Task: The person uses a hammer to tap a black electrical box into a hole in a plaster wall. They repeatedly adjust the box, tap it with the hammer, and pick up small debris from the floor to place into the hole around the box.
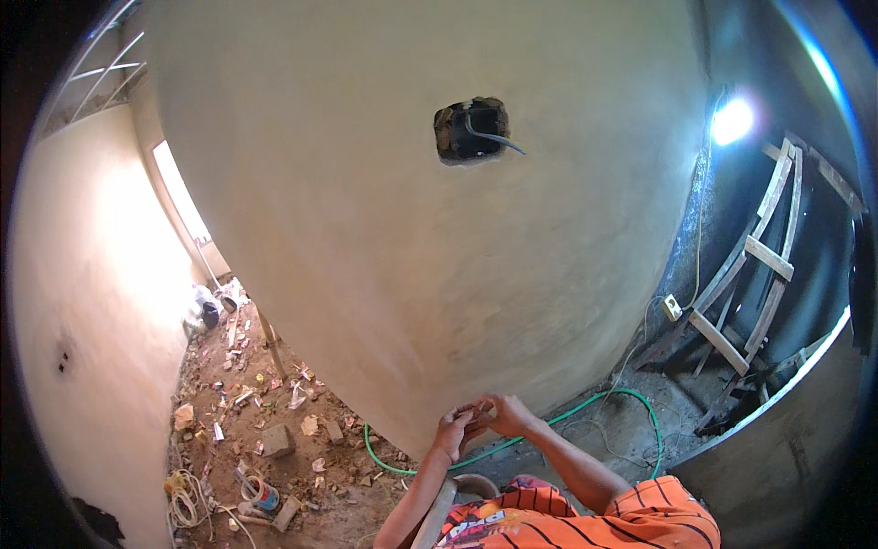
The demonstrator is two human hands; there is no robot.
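Observation:
My left hand and my right hand meet low in front of the plastered wall. The fingers of both are bent and drawn together at the tips; anything between them is too small or hidden to make out. Higher up in the wall is a rough square hole, from which a grey cable sticks out. Just below my hands, against my body in an orange striped shirt, I see a grey curved rim, its kind unclear. A green hose runs along the floor behind my right forearm.
At right a wooden ladder-like frame leans by a dark wall, near a bright lamp and a white socket block on a cord. Rubble covers the dirt floor at left, with a paint can and coiled cable.

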